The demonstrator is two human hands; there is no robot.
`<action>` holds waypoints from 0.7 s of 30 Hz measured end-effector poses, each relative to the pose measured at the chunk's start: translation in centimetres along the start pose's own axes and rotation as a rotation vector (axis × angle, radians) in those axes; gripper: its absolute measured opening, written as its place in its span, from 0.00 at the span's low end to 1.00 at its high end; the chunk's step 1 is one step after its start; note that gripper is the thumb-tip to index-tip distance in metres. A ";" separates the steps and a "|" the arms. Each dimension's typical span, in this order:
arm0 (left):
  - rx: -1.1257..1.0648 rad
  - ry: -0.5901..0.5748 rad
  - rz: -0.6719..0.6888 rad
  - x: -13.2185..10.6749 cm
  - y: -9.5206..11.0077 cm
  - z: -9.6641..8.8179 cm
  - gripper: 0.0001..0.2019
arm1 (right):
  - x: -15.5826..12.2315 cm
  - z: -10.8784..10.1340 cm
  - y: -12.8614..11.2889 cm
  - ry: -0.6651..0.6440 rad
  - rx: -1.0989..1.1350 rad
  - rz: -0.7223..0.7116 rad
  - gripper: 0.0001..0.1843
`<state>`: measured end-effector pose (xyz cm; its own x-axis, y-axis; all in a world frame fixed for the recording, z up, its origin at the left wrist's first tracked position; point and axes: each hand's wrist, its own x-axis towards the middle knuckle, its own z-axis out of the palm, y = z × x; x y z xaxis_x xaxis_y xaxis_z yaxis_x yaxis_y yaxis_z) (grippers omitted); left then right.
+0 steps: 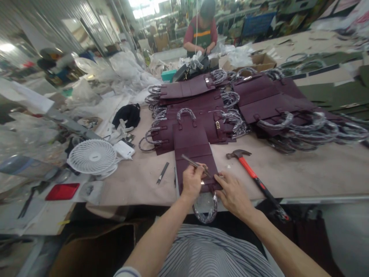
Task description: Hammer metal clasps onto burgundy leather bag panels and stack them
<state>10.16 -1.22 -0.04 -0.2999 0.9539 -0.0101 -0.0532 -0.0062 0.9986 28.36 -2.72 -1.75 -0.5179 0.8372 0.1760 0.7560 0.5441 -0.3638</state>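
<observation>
A flat maroon leather bag piece (192, 148) lies on the table in front of me, its plastic-wrapped handle (205, 209) hanging over the near edge. My left hand (192, 180) is closed on a thin metal tool (190, 161) whose tip points at the piece's near end. My right hand (234, 194) presses down on the same end, fingers curled at its edge. A hammer (253, 174) with a red and black grip lies just right of my right hand.
Stacks of maroon bag pieces (259, 102) with wrapped handles fill the table's middle and right. A small blade (163, 173) lies left of the piece. A white fan (92, 157), a power bank (124, 149) and clutter sit left. Another person (201, 30) works at the far end.
</observation>
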 end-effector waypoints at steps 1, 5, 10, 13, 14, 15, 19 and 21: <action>-0.090 0.065 -0.064 0.9 0.5 -0.9 0.13 | 0.1 -0.3 -0.1 -0.012 -0.023 0.006 0.26; 0.255 0.142 -0.065 4.5 2.8 -7.9 0.16 | 0.6 -1.7 -0.5 -0.025 -0.041 -0.025 0.25; 1.292 0.171 -0.190 5.1 3.1 -18.5 0.13 | 0.9 -2.0 -1.1 -0.009 0.013 -0.160 0.19; 1.507 0.147 -0.234 3.6 2.2 -21.1 0.14 | 1.6 -1.9 -1.1 -0.056 0.020 -0.169 0.17; 1.538 0.152 -0.173 2.9 1.9 -21.0 0.14 | 1.9 -1.9 -1.1 -0.068 0.011 -0.165 0.16; 1.548 0.154 -0.080 2.2 1.8 -20.4 0.14 | 2.3 -1.9 -1.1 -0.080 -0.006 -0.165 0.15; 1.351 -0.112 0.350 -1.0 1.6 -14.4 0.08 | 3.8 -2.0 -0.8 -0.149 -0.127 -0.220 0.07; 1.281 -0.345 0.451 -2.0 1.6 -11.0 0.04 | 4.3 -1.9 -0.6 -0.177 -0.173 -0.286 0.04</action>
<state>0.21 -6.48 0.99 0.1983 0.9691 0.1466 0.9351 -0.2319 0.2680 26.42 0.65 1.00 -0.7678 0.6354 0.0816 0.6192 0.7688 -0.1599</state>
